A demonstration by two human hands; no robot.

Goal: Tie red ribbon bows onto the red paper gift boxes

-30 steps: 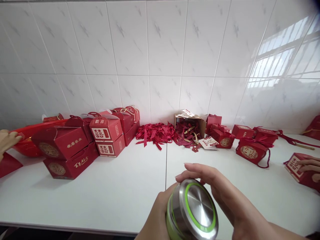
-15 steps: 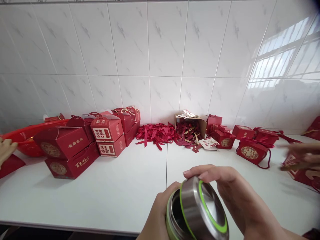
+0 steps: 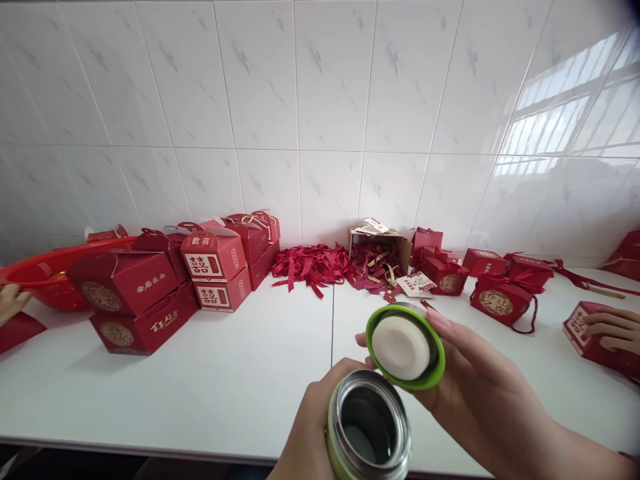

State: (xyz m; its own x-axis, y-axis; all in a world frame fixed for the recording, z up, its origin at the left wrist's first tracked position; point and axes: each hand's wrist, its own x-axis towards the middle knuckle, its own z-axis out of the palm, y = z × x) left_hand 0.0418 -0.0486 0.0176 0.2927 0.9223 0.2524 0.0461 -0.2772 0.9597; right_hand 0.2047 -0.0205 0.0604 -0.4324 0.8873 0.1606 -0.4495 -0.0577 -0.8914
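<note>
While the left hand wraps the near side of an open flask, its fingers curled snugly and mostly hidden, the mouth tips up toward the viewer, above the near edge of the worktop. A pale gleam shows low inside; I cannot tell whether that is liquid or bare metal.

Just beyond, the right hand has the lid in a half-closed grip, what looks like the thumb on its upper rim and fingertips showing at its left. The white underside and green ring face the viewer; whether lid and rim touch is unclear. I judge the step in hand to be the uncapping, with the lid already off. The next move calls for a steady left hand and a flask held upright, with the right hand carrying the lid clear of the mouth.

Farther off, a co-worker's hand on the right rests on a red box, and another on the left is near a red basin. Stacked gift boxes and loose ribbons lie toward the tiled wall.
</note>
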